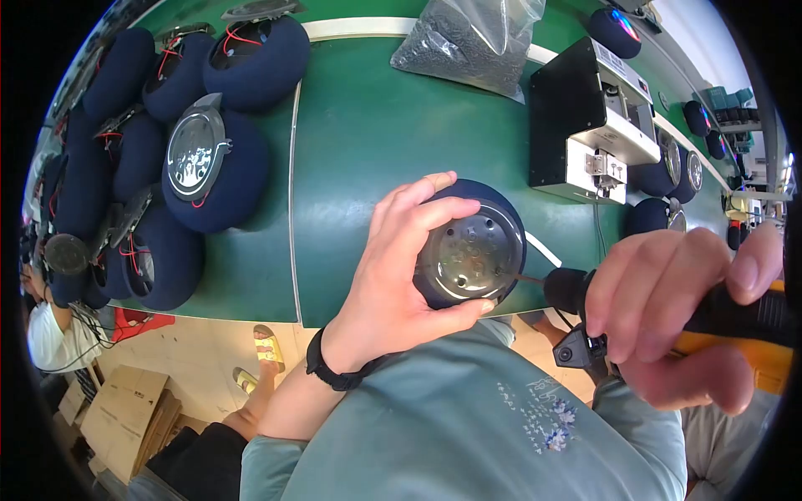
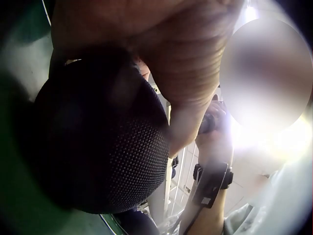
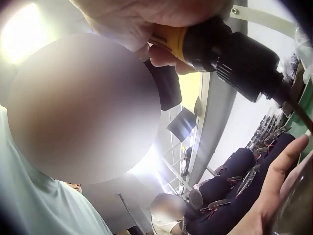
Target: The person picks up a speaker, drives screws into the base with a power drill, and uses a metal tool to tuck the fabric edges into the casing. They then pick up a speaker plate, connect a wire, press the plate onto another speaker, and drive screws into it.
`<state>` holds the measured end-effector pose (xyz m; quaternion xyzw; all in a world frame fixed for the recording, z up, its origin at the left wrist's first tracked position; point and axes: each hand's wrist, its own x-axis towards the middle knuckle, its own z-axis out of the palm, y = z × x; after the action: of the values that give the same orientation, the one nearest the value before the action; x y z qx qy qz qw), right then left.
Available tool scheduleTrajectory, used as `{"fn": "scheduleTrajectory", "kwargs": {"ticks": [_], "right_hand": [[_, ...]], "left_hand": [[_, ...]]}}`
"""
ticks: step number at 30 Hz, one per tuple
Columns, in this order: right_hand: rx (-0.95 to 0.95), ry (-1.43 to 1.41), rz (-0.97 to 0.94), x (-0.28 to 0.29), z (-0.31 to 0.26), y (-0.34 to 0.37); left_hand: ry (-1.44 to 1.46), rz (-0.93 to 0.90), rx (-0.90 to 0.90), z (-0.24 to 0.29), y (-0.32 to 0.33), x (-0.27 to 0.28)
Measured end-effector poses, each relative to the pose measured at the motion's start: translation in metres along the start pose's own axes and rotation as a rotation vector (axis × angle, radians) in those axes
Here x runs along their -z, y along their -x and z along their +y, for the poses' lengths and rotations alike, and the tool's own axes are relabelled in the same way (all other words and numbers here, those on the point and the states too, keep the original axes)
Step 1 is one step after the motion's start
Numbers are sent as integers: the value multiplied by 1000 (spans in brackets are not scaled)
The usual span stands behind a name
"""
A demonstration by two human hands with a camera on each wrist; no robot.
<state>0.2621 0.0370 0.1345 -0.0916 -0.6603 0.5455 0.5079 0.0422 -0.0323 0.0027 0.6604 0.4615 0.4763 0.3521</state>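
A round speaker (image 1: 516, 209) in dark blue mesh fabric stands near the table's front edge, its smooth grey plastic base (image 1: 476, 250) with screw holes facing up. My left hand (image 1: 380, 271) grips it from the left, fingers over the far rim and thumb along the near side. In the left wrist view the mesh side (image 2: 139, 161) shows below the palm. My right hand (image 1: 668, 309) holds a yellow and black power screwdriver (image 3: 249, 66) lying nearly level. Its thin bit (image 1: 530, 279) points left, with the tip right at the base's right edge.
Several blue speakers (image 1: 221, 171) with loose covers and red wires crowd the table's left side. A black and silver machine (image 1: 568, 117) stands at the back right, near a bag of small dark screws (image 1: 468, 50). More speakers (image 1: 647, 217) sit behind the right hand.
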Motion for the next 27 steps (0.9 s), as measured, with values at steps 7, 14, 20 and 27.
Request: {"fn": "scheduleTrajectory", "kwargs": {"ticks": [7,14,20,27], "right_hand": [[-52,46,-7,-7,4,-3],[-114,91,-16,-16,11,-5],[-81,167,22,-17,3,-1],[183,553,510,94,-32,7]], "left_hand": [[61,43,-17,0,0,-2],[72,45,-38,-2,1,-3],[-17,6,-41,-2,3,-2],[-64,-37,-12,5,-2,1]]}}
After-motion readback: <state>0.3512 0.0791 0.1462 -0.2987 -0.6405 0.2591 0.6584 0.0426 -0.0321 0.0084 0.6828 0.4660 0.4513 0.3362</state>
